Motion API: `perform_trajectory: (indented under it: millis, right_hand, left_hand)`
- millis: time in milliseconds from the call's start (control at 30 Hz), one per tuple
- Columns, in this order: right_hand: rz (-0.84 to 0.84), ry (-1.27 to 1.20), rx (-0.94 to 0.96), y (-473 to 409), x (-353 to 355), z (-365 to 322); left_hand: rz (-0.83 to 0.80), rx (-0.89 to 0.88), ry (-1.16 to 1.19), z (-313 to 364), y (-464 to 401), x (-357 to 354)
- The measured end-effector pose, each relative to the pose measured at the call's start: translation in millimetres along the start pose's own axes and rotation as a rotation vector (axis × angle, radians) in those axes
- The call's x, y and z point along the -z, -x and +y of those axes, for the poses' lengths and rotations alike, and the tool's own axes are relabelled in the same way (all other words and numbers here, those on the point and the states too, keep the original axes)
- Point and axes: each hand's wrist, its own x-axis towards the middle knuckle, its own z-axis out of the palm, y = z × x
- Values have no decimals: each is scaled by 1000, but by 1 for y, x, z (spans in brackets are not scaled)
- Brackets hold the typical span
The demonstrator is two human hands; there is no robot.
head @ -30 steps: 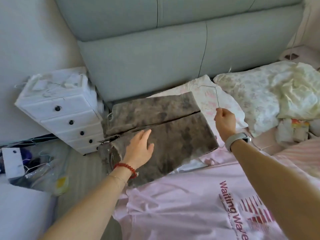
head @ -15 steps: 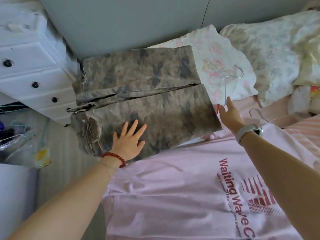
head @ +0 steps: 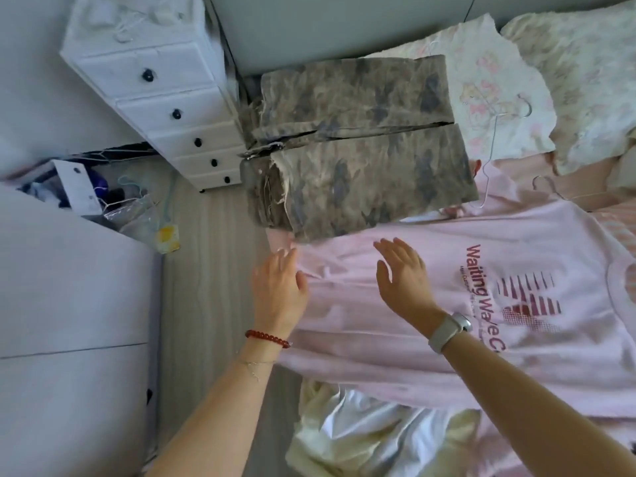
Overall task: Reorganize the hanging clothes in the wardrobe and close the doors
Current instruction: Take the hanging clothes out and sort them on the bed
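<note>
While the drawers (head: 161,94) stood far left, the left hand (head: 278,290) lay flat, fingers loose, on the pink shirt's (head: 395,339) edge; right hand (head: 402,280) hovered flat, holding nothing. Folded camo trousers (head: 354,149) sat just above the shirt, wire hanger (head: 495,132) right.

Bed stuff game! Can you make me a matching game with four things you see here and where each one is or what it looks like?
Things:
1. camouflage trousers
2. pink T-shirt
3. white drawer unit
4. wire hanger

Descriptions:
A. stands on the floor beside the bed
B. has red lettering on it
C. folded, lying at the bed's edge
D. lies across a pale patterned cloth

Pairs: 1-C, 2-B, 3-A, 4-D
</note>
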Motion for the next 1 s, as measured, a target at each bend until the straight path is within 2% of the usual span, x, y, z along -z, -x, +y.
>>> perform_trajectory:
  millis: [133, 333, 533, 700, 867, 1000]
  right_hand:
    - [-99, 15, 89, 76, -24, -54]
    - [-202, 40, 300, 206, -46, -115]
    - [-449, 98, 605, 353, -88, -176]
    - [-698, 79, 990, 459, -123, -267]
    - [-781, 41, 1259, 538, -153, -368]
    - [-803, -49, 1423, 586, -174, -458]
  left_hand:
    - [5, 98, 122, -22, 101, 25]
    - [28, 195, 168, -54, 271, 54]
    - [118, 388, 180, -104, 472, 86]
    - [319, 758, 136, -157, 633, 117]
    - [615, 1100, 145, -199, 738, 162]
    - [772, 1241, 78, -234, 798, 208]
